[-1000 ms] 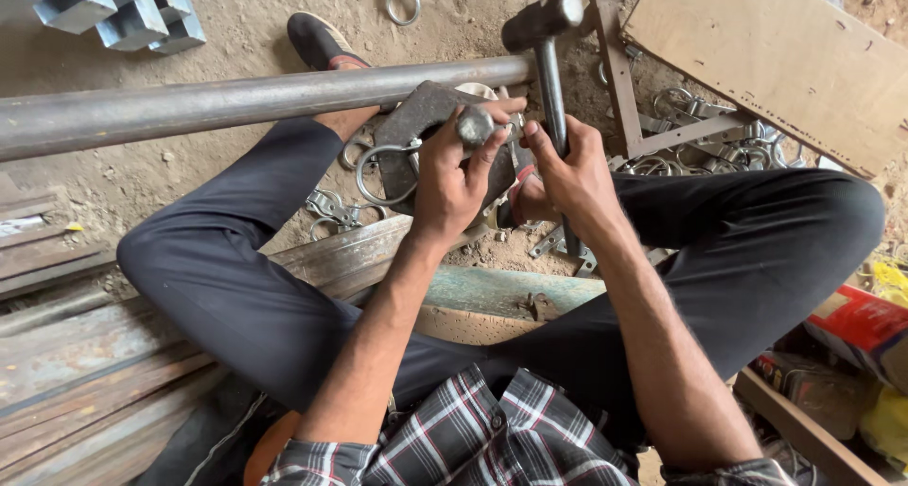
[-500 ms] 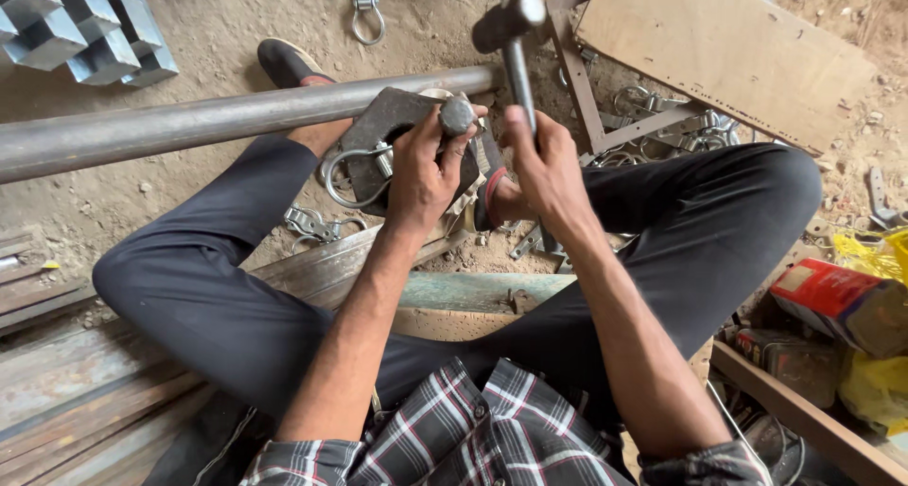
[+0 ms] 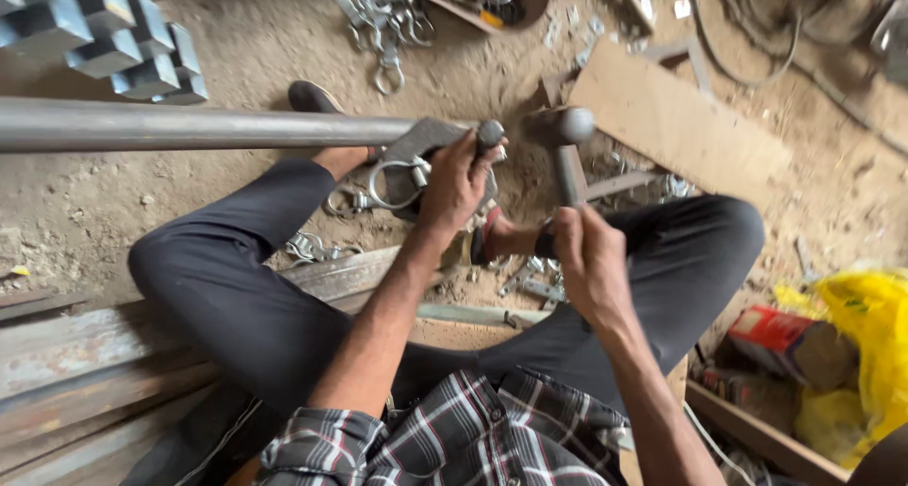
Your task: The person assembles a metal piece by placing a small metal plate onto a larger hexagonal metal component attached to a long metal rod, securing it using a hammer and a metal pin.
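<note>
The work area is a bare dirt floor [image 3: 236,60], dusty and strewn with scrap. The person sits on it cross-legged in dark trousers and a plaid shirt.

**Hands.** The left hand [image 3: 454,179] is closed around a flat metal bracket [image 3: 416,146], fingers wrapped over its far end, where a short round stud [image 3: 489,133] protrudes above the knuckles. A steel ring [image 3: 392,183] hangs at the bracket, just below the hand. The right hand [image 3: 588,259] is fully clenched around the handle of a hammer [image 3: 570,150]. The hammer head is raised, just beside the stud; whether the two are touching cannot be told because of motion blur.

**Surroundings.**
- A long steel pipe [image 3: 189,127] runs from the left edge of the floor to the bracket.
- Grey square-section blocks [image 3: 104,37] are stacked at the far left corner.
- A heap of loose rings and clamps [image 3: 388,18] lies at the far edge, centre.
- A flat wooden board [image 3: 672,117] rests to the right of the hammer.
- Rusted steel bars [image 3: 76,363] lie along the near left edge.
- A red carton [image 3: 785,339] and a yellow plastic bag [image 3: 865,344] occupy the near right corner.
</note>
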